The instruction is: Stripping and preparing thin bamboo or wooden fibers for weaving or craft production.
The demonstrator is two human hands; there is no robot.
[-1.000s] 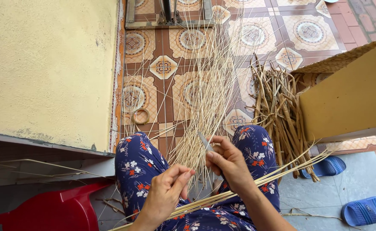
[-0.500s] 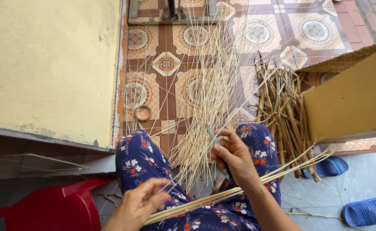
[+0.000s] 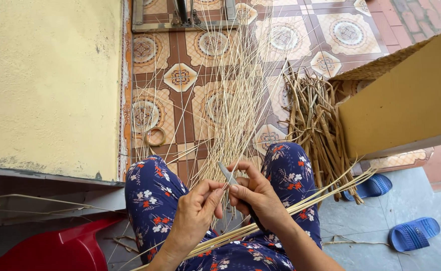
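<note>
My right hand [image 3: 258,193] grips a small knife [image 3: 227,174], its grey blade pointing up and left over my lap. My left hand [image 3: 196,211] meets it at the blade, with thumb and fingers pinched on a thin pale reed strip [image 3: 219,200]. A bundle of long split strips [image 3: 300,206] lies across my thighs, running to the right. Many fine strips [image 3: 230,100] fan out over the tiled floor ahead of my knees. I sit in blue flowered trousers [image 3: 152,195].
A heap of coarse brown stalks [image 3: 316,120] lies to the right, next to a slanted yellow board [image 3: 406,105]. A small ring [image 3: 154,136] rests on the tiles. Yellow wall [image 3: 44,85] at left, red plastic stool [image 3: 54,248] below it, blue sandals [image 3: 413,233] at right.
My left hand dropped down and left along the bundle half a second ago, then came back up to the knife blade, where it now pinches a strip.
</note>
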